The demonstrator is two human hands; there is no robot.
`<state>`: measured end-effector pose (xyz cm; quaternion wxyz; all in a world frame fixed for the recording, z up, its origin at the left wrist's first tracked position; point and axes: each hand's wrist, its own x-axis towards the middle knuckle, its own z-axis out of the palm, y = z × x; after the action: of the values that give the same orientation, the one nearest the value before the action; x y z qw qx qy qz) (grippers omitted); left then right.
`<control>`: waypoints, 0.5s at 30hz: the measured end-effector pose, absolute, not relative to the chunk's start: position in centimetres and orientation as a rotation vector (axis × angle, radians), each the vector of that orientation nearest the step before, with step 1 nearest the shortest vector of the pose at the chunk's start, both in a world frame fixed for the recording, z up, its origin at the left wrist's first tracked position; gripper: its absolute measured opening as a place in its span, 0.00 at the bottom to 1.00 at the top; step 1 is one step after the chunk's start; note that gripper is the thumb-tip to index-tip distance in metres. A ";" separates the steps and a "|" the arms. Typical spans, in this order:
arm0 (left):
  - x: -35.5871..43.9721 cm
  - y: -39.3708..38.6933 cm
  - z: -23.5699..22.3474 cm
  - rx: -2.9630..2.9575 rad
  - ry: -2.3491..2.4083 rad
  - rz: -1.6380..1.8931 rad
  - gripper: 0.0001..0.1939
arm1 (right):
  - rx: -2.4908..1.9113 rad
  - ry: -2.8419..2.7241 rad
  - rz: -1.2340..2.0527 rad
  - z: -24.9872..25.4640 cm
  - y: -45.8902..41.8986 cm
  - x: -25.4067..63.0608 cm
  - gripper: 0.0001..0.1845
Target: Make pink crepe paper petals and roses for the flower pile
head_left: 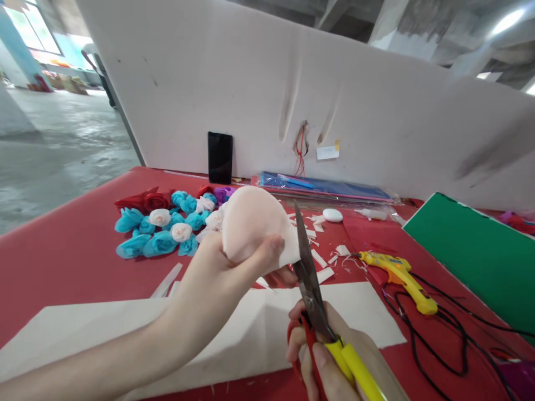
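Observation:
My left hand (246,259) is closed around a rounded piece of pale pink paper or fabric (254,220), thumb on top and fingers underneath. In my right hand (321,351) is a pair of scissors (310,273) with red and yellow handles, blades pointing up and away. The blades meet the right edge of the pale piece, where a small flap sticks out. Beneath both hands a large cream sheet (251,328) lies on the red table. Small pale offcuts (324,274) are scattered behind the scissors.
Blue, white, red and purple crepe flowers (161,243) cluster at the left. A yellow glue gun (401,273) with a looping black cord lies right, beside a green board (472,262). At the back are a phone (220,157), wrapped blue sheets (334,187) and a white oval object (332,215).

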<state>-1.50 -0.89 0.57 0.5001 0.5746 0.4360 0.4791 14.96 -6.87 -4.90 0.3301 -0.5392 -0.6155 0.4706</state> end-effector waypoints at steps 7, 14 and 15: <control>-1.5 -0.6 0.4 1.395 1.096 1.115 0.15 | -1.530 -1.539 1.232 -3.7 -7.0 14.3 0.12; -1.4 -0.8 0.7 1.303 1.015 1.067 0.13 | -1.639 -1.529 1.261 -3.6 -7.1 14.5 0.10; -1.4 -0.8 0.7 1.297 1.013 1.065 0.13 | -1.643 -1.524 1.262 -3.6 -7.1 14.5 0.09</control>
<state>-1.40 -0.77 0.67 0.5568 0.5496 0.4294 0.4511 14.51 -7.06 -3.62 0.2811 -0.6131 -0.5687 0.4709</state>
